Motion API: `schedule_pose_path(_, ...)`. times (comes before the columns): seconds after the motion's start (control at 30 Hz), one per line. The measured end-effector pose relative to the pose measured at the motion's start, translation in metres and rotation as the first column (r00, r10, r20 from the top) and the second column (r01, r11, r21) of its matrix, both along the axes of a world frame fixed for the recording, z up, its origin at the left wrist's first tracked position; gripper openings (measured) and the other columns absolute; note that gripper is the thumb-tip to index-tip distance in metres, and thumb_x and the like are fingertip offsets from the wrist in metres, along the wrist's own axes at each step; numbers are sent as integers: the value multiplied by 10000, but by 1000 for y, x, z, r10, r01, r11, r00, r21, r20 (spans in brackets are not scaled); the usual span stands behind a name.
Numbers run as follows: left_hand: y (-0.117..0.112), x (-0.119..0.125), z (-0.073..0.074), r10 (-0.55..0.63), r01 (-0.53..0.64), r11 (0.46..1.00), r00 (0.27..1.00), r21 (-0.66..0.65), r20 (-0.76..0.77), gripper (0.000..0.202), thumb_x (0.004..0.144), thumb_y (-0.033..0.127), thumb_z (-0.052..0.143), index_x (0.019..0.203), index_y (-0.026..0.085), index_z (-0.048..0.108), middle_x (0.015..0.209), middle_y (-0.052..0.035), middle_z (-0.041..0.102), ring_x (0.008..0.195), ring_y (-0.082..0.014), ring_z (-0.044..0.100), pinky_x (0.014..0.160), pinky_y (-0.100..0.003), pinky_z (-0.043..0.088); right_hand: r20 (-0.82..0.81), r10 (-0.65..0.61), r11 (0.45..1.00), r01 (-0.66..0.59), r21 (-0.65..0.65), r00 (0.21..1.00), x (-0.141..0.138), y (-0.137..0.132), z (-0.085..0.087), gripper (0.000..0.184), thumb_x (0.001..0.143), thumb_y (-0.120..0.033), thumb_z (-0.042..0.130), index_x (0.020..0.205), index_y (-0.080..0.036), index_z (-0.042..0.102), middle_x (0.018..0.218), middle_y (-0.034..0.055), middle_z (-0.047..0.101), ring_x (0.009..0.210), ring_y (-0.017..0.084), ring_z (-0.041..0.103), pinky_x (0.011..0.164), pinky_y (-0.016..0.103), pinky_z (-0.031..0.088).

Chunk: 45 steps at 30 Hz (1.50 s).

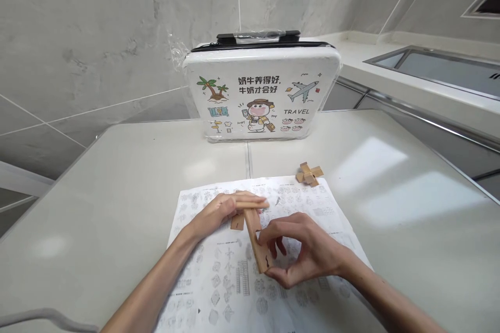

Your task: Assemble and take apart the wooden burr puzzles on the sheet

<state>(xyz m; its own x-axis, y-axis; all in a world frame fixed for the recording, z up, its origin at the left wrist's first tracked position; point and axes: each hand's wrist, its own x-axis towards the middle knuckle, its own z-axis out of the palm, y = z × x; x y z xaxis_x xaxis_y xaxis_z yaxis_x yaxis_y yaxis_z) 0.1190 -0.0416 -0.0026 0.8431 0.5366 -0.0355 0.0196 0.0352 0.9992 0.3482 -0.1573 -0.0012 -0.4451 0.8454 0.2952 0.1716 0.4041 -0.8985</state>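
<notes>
My left hand [216,212] is closed around a thin wooden puzzle piece [252,205], its fingers lying along the top. My right hand [308,244] pinches a longer flat wooden puzzle piece [255,242] between thumb and fingers near its lower end. That longer piece carries a dark mark, and its upper end meets the piece in my left hand; whether they interlock I cannot tell. Partly covered by my left hand, a smaller wooden piece [237,222] shows over the sheet. The printed paper sheet [203,270], full of line diagrams, lies beneath both hands.
An assembled cross-shaped wooden puzzle [309,174] sits at the sheet's far right corner. Behind it, a white plastic-wrapped case [222,67] with cartoon prints stands upright on the pale table [117,182]. A grey cable [42,314] crosses the near left corner.
</notes>
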Motion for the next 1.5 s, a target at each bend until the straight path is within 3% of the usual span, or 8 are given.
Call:
schedule_pose_path(0.1,0,1,1,-27,27,1000,999,-12,16,737,984,809,427,1210,239,837,1427,-157,710,1418,-416,574,1138,-583,483,7,-10,1000,10,-2,1000,-1,0,0,240,765,-191,791,989,-240,718,770,-21,689,635,149,652,625,272,568)
schedule_pose_path(0.4,-7,3,-3,61,-62,993,998,-100,-6,788,1009,812,332,1361,254,763,1386,-162,738,1402,-403,605,1148,-579,477,14,-83,994,82,75,996,-1,3,-2,219,799,-225,786,992,-239,685,783,-10,700,637,158,650,609,284,558)
schedule_pose_path(0.63,-11,6,4,62,-63,993,998,-99,-15,767,1048,753,321,1410,214,730,1380,-170,740,1389,-399,620,1240,-587,382,43,-98,992,94,90,994,0,4,-2,207,816,-226,781,991,-243,671,804,-8,704,650,152,635,620,282,555)
schedule_pose_path(0.9,-13,4,-3,77,-75,979,997,-191,2,741,1070,713,322,1486,201,659,1443,-181,703,1362,-385,644,1193,-557,438,-24,-78,989,80,125,997,1,6,-5,229,813,-209,785,1017,-214,682,805,-4,694,634,133,620,597,248,549)
schedule_pose_path(1.07,-13,4,-3,84,-82,980,996,-180,6,704,1075,702,324,1452,234,691,1493,-158,672,1355,-380,651,1178,-554,456,-23,-82,988,84,131,996,2,7,-5,233,820,-199,789,1026,-218,683,826,2,707,642,134,622,603,251,560)
schedule_pose_path(1.3,-16,7,3,108,-110,992,994,-60,-25,706,1064,717,338,1361,237,761,1625,-130,550,1428,-386,575,1212,-548,430,-36,-103,991,105,81,994,1,7,-9,236,815,-192,804,1017,-222,687,812,1,709,638,141,651,602,257,580)
schedule_pose_path(1.4,-17,8,3,104,-104,991,995,-83,4,687,1062,714,356,1365,248,758,1658,-119,511,1427,-383,576,1215,-547,431,-34,-118,989,120,83,992,1,7,-10,230,808,-190,801,1007,-219,687,795,2,703,638,147,658,608,266,589)
schedule_pose_path(1.5,-17,8,2,85,-82,988,996,-127,19,692,1069,705,343,1354,235,763,1596,-133,582,1410,-368,594,1217,-538,429,-42,-113,988,117,97,993,1,7,-10,238,799,-194,805,1007,-217,692,795,2,704,640,150,661,605,267,596)
